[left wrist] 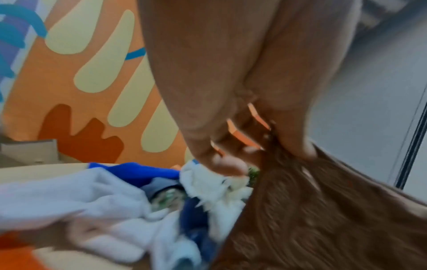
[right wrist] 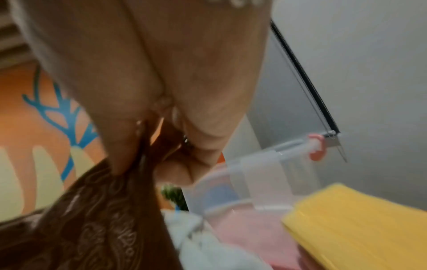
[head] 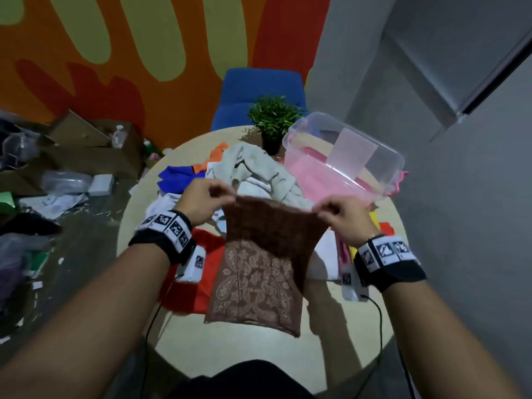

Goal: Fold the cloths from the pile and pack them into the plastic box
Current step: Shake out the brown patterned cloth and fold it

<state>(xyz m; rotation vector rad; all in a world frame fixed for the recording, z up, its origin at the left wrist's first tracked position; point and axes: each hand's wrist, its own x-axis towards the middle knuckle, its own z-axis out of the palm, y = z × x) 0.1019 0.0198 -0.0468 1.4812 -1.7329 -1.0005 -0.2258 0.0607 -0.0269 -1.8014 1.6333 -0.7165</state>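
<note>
Above the worktop [head: 201, 352] middle, left hand [head: 201, 204] and right hand [head: 344, 217] each pinch a top corner of the brown patterned cloth [head: 264, 269], hanging over the cloth pile [head: 259, 171]; plastic box [head: 345, 156] sits at far-right edge.

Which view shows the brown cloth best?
Head view: the brown cloth hangs whole between left hand and right hand. Each wrist view shows only a blurred pinched corner.

Round beige table [head: 331, 335] under cloth pile [head: 253, 174], plastic box [head: 345, 156], potted plant [head: 272, 122].
</note>
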